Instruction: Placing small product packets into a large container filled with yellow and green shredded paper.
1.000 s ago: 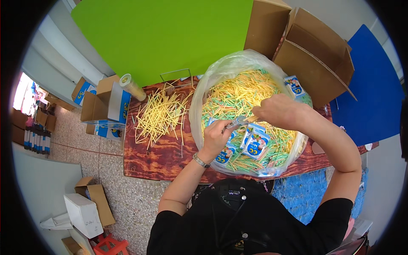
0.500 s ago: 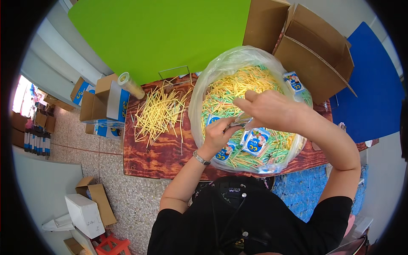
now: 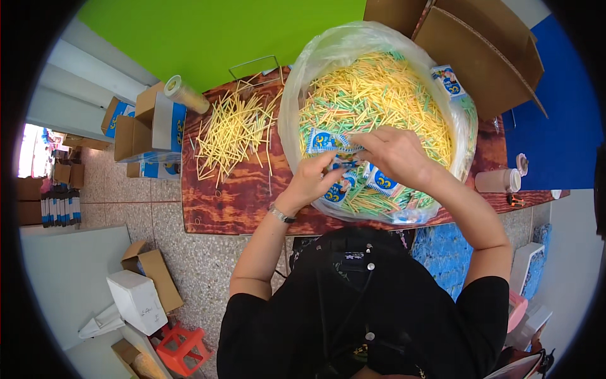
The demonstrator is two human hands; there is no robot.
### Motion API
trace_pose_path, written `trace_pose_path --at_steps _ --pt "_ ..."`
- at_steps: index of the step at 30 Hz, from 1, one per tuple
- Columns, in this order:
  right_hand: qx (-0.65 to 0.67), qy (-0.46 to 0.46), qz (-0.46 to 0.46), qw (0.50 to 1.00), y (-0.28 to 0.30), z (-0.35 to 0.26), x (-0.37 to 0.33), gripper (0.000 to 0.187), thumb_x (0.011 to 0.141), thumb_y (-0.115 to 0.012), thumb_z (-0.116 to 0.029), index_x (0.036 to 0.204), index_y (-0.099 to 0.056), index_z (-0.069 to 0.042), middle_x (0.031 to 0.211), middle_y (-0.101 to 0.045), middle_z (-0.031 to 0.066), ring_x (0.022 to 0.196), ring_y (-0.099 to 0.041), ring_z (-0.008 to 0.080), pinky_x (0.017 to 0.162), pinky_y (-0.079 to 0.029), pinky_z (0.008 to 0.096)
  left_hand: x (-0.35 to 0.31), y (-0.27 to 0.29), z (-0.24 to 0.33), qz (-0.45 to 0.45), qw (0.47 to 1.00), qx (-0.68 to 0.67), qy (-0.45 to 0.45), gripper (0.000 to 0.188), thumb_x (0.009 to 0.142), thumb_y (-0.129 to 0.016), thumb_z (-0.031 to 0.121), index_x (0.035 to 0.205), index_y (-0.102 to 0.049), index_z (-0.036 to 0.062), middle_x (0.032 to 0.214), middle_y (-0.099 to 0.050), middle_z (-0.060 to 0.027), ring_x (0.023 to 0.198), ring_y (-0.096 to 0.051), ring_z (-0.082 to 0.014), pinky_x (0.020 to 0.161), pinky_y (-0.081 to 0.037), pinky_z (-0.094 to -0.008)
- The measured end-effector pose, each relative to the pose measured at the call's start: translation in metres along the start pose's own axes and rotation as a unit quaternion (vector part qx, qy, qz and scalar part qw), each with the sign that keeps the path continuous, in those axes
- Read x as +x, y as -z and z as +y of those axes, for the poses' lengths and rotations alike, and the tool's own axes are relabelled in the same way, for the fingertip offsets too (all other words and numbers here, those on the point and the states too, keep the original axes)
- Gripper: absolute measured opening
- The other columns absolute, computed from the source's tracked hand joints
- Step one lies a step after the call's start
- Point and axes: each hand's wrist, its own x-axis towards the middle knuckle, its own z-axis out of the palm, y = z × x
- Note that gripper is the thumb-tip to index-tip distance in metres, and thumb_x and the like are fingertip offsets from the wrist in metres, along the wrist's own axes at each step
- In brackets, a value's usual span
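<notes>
A large clear plastic bag [image 3: 303, 69], its mouth spread wide, is full of thin yellow, green and pinkish sticks [image 3: 379, 82]. Over its near part, my left hand [image 3: 312, 177] pinches a small blue-and-white packet [image 3: 347, 152] between thumb and fingers. The fingers of my right hand [image 3: 401, 156] are closed on the packet's other side, partly covering it. Similar packets lie on the sticks around my hands: one packet [image 3: 320, 140] just beyond my left fingers, another packet [image 3: 381, 181] beneath my right hand, and a third packet [image 3: 334, 193] near my left thumb.
Loose yellow sticks [image 3: 233, 139] lie piled on the red-brown table [image 3: 221, 208], left of the bag. Behind the pile stands a clear tub [image 3: 186, 95]. Cardboard boxes [image 3: 492, 57] rise at the back right. A pale jar [image 3: 499, 181] lies at the right.
My right hand has come down from a raised fist to the packet's edge, fingers pointing left. The view has shifted, so the table sits higher and the jar at the right shows.
</notes>
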Motion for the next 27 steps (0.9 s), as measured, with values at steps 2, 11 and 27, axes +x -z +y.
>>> trace_pose_path --at_steps 2,11,27 --pt "0.024 -0.022 0.008 0.999 -0.033 0.011 -0.016 0.023 0.078 -0.070 -0.016 0.100 -0.063 -0.012 0.081 -0.066 0.0077 0.074 -0.065 0.0297 0.062 -0.052 0.0407 -0.017 -0.001 -0.016 0.021 0.999 0.031 -0.030 0.032 0.082 -0.071 0.010 0.112 -0.062 0.0027 0.088 -0.068 -0.0111 0.074 -0.067 -0.0226 0.064 -0.052 -0.0316" --pt "-0.093 -0.061 0.061 0.992 -0.103 0.013 -0.057 0.029 0.077 -0.070 -0.027 0.101 -0.060 -0.013 0.089 -0.063 0.0053 0.087 -0.061 0.0249 0.068 -0.053 0.0395 -0.038 -0.022 -0.018 -0.144 0.985 0.059 -0.074 0.022 0.083 -0.068 0.017 0.097 -0.064 0.0019 0.087 -0.065 -0.0149 0.080 -0.064 -0.0339 0.070 -0.052 -0.0425" --pt "-0.168 -0.237 0.066 0.954 -0.051 0.070 -0.122 0.033 0.082 -0.067 -0.008 0.114 -0.060 -0.007 0.076 -0.065 0.0124 0.072 -0.063 0.0291 0.061 -0.050 0.0398 0.013 -0.052 0.006 -0.129 0.983 0.124 -0.030 0.025 0.085 -0.069 0.020 0.102 -0.066 0.0025 0.092 -0.068 -0.0146 0.083 -0.066 -0.0301 0.069 -0.051 -0.0387"
